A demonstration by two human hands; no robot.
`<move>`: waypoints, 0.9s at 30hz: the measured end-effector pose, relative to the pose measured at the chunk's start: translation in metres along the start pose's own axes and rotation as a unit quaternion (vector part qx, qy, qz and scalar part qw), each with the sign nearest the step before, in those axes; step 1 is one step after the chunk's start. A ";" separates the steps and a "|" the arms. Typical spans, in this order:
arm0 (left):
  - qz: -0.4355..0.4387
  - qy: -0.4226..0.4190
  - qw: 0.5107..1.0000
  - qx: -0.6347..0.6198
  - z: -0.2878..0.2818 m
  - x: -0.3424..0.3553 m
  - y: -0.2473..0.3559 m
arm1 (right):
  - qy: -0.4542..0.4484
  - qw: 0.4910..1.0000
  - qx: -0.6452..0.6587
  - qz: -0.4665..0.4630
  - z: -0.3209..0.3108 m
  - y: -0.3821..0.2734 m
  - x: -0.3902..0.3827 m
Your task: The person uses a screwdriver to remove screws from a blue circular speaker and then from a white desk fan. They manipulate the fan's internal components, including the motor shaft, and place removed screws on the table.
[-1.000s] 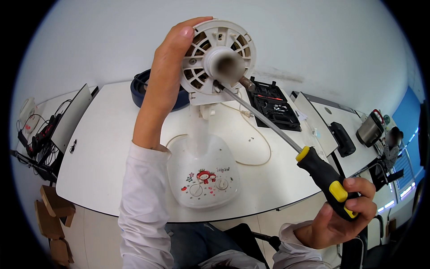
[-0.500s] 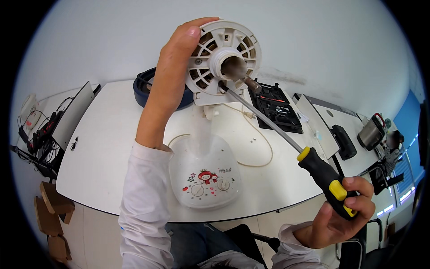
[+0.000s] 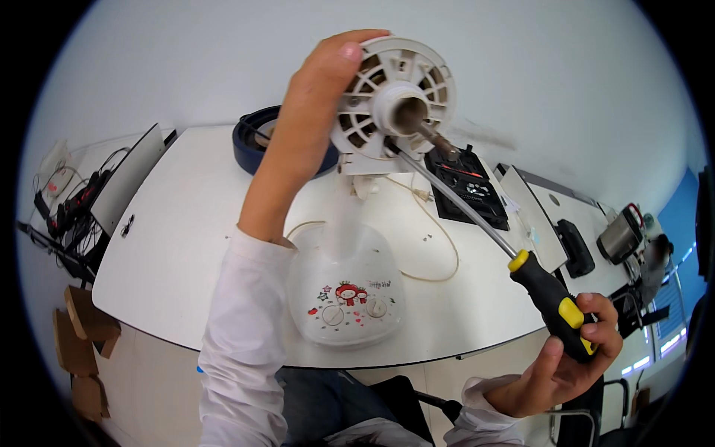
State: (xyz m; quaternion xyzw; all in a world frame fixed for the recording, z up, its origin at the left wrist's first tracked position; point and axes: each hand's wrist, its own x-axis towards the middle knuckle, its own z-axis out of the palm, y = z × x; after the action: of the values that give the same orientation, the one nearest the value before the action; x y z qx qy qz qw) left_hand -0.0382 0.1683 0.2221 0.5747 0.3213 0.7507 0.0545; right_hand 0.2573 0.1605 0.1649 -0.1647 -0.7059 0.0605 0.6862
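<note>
My left hand (image 3: 325, 78) grips the rim of a round white fan motor housing (image 3: 439, 89) from its upper left. Its slotted face has a hollow collar in the middle, with a metal shaft (image 3: 445, 146) sticking out. A white stand with a broad base (image 3: 346, 261) carries the housing; dials and a red cartoon print mark the base. My right hand (image 3: 566, 372) is closed round the black-and-yellow handle of a screwdriver (image 3: 477, 216). The screwdriver's tip reaches into the lower part of the housing, below the collar; the tip itself is hidden.
All this stands on a white table (image 3: 179, 253). Behind my left arm lies a dark blue round part (image 3: 257, 153). An open black tool case (image 3: 469, 190) is at the back right, near a pale power cord (image 3: 456, 257). Cardboard boxes (image 3: 78, 343) lie on the floor at left.
The housing, my left hand and the screwdriver have shifted slightly to the right in the picture. Both hands keep their grips, and the screwdriver still reaches into the housing.
</note>
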 end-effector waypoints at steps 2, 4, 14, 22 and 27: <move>0.034 -0.009 0.999 0.011 -0.005 0.003 -0.005 | 0.028 0.999 -0.007 0.044 0.005 -0.001 -0.002; 0.055 -0.005 0.998 0.040 -0.006 0.002 -0.010 | 0.039 0.995 -0.025 0.085 0.011 -0.006 -0.008; 0.091 -0.004 0.989 0.119 -0.008 0.001 -0.015 | 0.041 0.998 -0.026 -0.029 0.012 -0.009 -0.022; 0.100 0.019 0.992 0.068 -0.005 0.003 -0.017 | 0.122 0.987 -0.028 -0.105 0.030 -0.016 0.002; 0.102 0.021 0.992 0.067 -0.004 0.004 -0.019 | 0.125 0.984 -0.010 -0.130 0.029 -0.016 0.018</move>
State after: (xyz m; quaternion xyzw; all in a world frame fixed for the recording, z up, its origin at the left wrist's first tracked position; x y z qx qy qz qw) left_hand -0.0487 0.1831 0.2142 0.5909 0.3121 0.7408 -0.0678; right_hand 0.2261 0.1549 0.1857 -0.0845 -0.6307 -0.0573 0.7693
